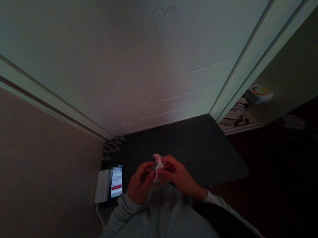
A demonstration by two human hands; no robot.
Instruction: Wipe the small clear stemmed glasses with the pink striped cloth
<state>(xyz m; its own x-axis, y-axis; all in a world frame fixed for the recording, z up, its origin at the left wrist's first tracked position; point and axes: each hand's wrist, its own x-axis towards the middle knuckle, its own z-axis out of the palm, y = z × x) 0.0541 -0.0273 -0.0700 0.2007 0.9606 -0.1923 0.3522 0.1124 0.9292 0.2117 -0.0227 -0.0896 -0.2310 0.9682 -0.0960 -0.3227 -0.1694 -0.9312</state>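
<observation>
The room is dim. Both my hands meet low in the middle of the view, above a dark table (190,146). My right hand (179,175) pinches a small crumpled white piece, like tissue or paper (158,165), at its top. My left hand (139,184) is curled against the same white piece from the left and grips its lower part. Pale grey sleeves and a zipped top cover my arms and chest below. What the white piece is cannot be made out.
A lit phone (116,181) lies at the table's left edge beside a white box with a cable (102,186). A white panel with heart shapes (164,23) rises behind. Further right, a small white box (259,93) rests on printed papers.
</observation>
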